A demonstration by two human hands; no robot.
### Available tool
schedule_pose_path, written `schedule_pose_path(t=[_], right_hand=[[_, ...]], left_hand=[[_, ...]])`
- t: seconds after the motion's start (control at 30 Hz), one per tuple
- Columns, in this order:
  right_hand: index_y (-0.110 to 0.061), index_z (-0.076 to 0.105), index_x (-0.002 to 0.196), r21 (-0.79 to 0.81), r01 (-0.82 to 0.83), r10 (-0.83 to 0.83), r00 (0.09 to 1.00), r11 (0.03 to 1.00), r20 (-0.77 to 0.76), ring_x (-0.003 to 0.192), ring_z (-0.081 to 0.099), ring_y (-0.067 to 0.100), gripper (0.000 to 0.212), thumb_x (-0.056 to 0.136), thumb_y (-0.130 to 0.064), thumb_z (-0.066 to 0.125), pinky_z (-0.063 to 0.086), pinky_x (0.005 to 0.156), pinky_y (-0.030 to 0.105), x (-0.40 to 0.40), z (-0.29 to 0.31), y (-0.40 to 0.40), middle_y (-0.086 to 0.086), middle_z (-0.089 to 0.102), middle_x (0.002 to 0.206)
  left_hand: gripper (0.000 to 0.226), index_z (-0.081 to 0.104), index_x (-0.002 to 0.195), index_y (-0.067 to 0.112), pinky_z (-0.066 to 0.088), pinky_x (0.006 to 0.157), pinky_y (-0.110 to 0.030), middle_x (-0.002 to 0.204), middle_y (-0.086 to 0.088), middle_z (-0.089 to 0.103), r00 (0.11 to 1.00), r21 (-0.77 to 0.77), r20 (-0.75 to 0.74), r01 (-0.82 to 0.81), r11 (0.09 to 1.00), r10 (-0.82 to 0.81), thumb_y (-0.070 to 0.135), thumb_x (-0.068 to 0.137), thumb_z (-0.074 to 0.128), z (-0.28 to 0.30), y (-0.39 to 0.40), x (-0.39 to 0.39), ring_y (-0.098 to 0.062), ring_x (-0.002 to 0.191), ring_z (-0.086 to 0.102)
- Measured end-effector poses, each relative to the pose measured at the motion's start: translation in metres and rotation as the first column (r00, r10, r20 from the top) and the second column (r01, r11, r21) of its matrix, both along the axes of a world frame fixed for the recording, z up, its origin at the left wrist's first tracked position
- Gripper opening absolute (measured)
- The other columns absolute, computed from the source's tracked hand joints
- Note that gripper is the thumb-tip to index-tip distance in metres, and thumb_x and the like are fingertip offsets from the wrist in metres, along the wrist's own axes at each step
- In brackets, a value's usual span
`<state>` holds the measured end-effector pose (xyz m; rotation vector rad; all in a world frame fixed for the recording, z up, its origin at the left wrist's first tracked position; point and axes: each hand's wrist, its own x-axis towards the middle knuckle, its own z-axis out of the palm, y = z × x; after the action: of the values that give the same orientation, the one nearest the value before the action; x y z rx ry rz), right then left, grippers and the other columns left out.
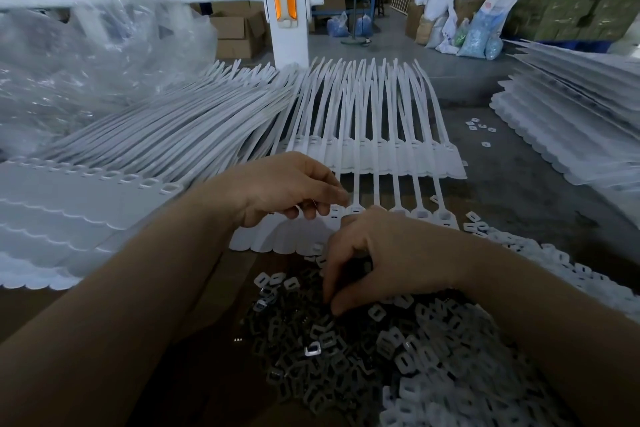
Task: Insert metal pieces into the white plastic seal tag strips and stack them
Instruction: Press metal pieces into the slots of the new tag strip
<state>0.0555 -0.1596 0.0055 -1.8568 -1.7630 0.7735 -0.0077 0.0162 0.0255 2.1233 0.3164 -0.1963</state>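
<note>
White plastic seal tag strip [356, 180] lies flat on work surface just ahead of both hands, heads toward person, tails fanning away. Left hand [287, 189] fingers curled, pinching at strip head near middle; what sits between fingertips too small to tell. Right hand [384, 253] curled down into heap of metal pieces [311, 350], fingertips buried, grip unclear. White clips [450, 374] piled right of heap. Stacked strips [86, 204] lie left; another stack [568, 128] far right.
</note>
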Motion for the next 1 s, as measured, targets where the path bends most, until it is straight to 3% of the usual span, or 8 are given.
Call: schedule_pose_path(t=[0.17,0.3,0.47,0.6,0.73,0.9,1.0], right_hand=[[-0.034,0.073,0.105,-0.037,-0.035,0.037,0.997,0.999,0.071,0.090,0.061,0.000,0.031,0.076,-0.039,0.081,0.045,0.084,0.019,-0.002,0.000,0.001,-0.020,0.065,0.089],[-0.025,0.076,0.098,-0.002,-0.047,0.047,0.997,0.999,0.055,0.090,0.064,0.001,0.019,0.080,-0.029,0.080,0.050,0.086,0.025,-0.002,0.000,0.002,-0.016,0.070,0.093],[-0.021,0.076,0.091,-0.001,-0.027,0.027,1.000,1.000,-0.001,0.082,0.067,0.002,0.008,0.084,-0.023,0.077,0.053,0.081,0.022,0.001,-0.003,0.001,-0.011,0.073,0.089],[-0.028,0.074,0.084,0.077,0.096,-0.090,0.993,0.992,-0.075,0.080,0.067,0.001,0.006,0.083,-0.023,0.077,0.052,0.078,0.018,0.014,-0.002,-0.003,-0.014,0.073,0.085],[-0.030,0.075,0.080,0.163,0.277,-0.267,0.960,0.947,-0.083,0.071,0.065,0.014,0.006,0.082,-0.025,0.077,0.052,0.065,0.025,0.033,-0.006,-0.008,-0.016,0.071,0.075],[-0.023,0.078,0.082,0.219,0.418,-0.401,0.908,0.882,-0.118,0.073,0.065,-0.002,0.002,0.082,-0.021,0.077,0.046,0.064,0.011,0.044,-0.015,-0.009,-0.016,0.073,0.078],[-0.027,0.079,0.088,0.211,0.463,-0.452,0.886,0.861,-0.100,0.079,0.069,0.013,0.007,0.086,-0.028,0.073,0.056,0.070,0.029,0.047,-0.015,-0.010,-0.012,0.075,0.082]], left_hand=[[0.008,0.072,0.082,0.022,0.041,0.059,-0.021,0.065,0.008,0.064,1.000,-0.017,0.016,-0.018,1.000,0.018,0.026,0.088,0.069,-0.002,0.000,0.001,-0.003,0.057,0.055],[0.008,0.071,0.084,0.021,0.042,0.056,-0.018,0.065,0.009,0.064,1.000,-0.012,0.013,-0.008,1.000,0.008,0.026,0.089,0.069,-0.004,-0.001,0.002,-0.002,0.057,0.055],[0.009,0.070,0.084,0.018,0.042,0.052,-0.015,0.066,0.008,0.064,1.000,-0.017,0.011,0.009,1.000,-0.009,0.025,0.089,0.068,-0.004,-0.002,0.003,-0.002,0.057,0.055],[0.008,0.070,0.085,0.018,0.042,0.055,-0.017,0.066,0.007,0.064,1.000,-0.019,0.010,0.000,1.000,0.001,0.025,0.089,0.069,-0.005,-0.001,0.003,-0.003,0.057,0.054],[0.008,0.071,0.083,0.020,0.041,0.057,-0.020,0.064,0.008,0.063,1.000,0.001,0.024,-0.019,1.000,0.018,0.027,0.088,0.070,-0.006,0.000,0.003,-0.004,0.057,0.054],[0.010,0.071,0.085,0.019,0.041,0.057,-0.020,0.061,0.010,0.063,0.999,0.027,0.020,-0.033,0.999,0.032,0.029,0.087,0.070,-0.009,0.001,0.004,-0.001,0.053,0.054],[0.012,0.071,0.086,0.018,0.042,0.057,-0.021,0.062,0.009,0.064,0.999,0.037,0.021,-0.041,0.998,0.040,0.030,0.087,0.071,-0.010,0.002,0.005,-0.001,0.054,0.055]])
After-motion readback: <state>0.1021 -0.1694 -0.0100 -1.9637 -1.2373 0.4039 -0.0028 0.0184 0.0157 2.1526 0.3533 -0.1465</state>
